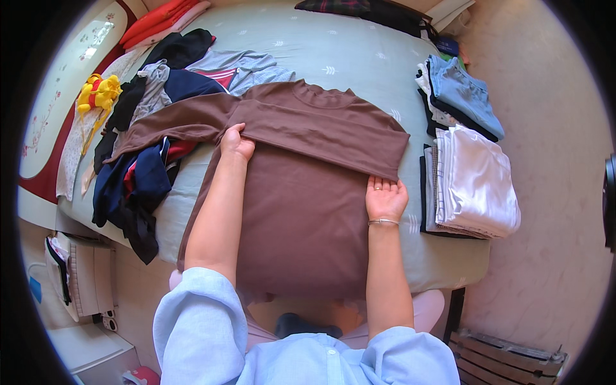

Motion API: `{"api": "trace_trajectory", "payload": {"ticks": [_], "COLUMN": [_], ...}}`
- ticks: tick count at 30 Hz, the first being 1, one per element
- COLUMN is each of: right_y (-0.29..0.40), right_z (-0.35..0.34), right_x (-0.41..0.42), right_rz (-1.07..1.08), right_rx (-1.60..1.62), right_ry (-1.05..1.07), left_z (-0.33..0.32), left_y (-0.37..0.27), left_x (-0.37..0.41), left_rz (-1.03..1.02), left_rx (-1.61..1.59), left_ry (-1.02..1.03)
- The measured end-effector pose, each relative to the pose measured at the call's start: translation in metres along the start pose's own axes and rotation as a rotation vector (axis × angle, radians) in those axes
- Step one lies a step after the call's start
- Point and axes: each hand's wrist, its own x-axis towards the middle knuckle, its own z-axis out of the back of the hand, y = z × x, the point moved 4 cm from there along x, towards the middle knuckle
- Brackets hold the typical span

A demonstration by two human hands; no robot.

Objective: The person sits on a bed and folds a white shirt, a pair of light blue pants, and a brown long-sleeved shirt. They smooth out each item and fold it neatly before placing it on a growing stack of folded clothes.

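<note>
A brown mock-neck long-sleeved top lies spread on the bed, its collar away from me and its hem towards my lap. One sleeve is folded across the chest; the other stretches out to the left over other clothes. My left hand is at the shoulder end of the folded sleeve, palm up, with the fingertips partly hidden under the fabric. My right hand is palm up at that sleeve's cuff, its fingertips under the edge. A ring and a bracelet are on my right hand and wrist.
Rumpled dark, grey and checked clothes cover the bed's left side, near a yellow plush toy. Folded white garments and folded blue shorts are stacked at the right edge of the bed. Red folded textiles lie at the far left.
</note>
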Motion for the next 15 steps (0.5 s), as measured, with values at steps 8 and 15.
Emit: {"api": "trace_trajectory", "payload": {"ticks": [8, 15], "right_y": [0.018, 0.032], "right_z": [0.004, -0.056], "right_x": [-0.005, -0.051], "right_rz": [-0.130, 0.256], "right_rx": [-0.103, -0.711], "right_ry": [0.028, 0.413], "left_z": [0.016, -0.052], "left_y": [-0.025, -0.015], "left_x": [-0.010, -0.089], "left_rz": [-0.553, -1.325], "left_rx": [0.658, 1.517], "left_ry": [0.070, 0.414]}}
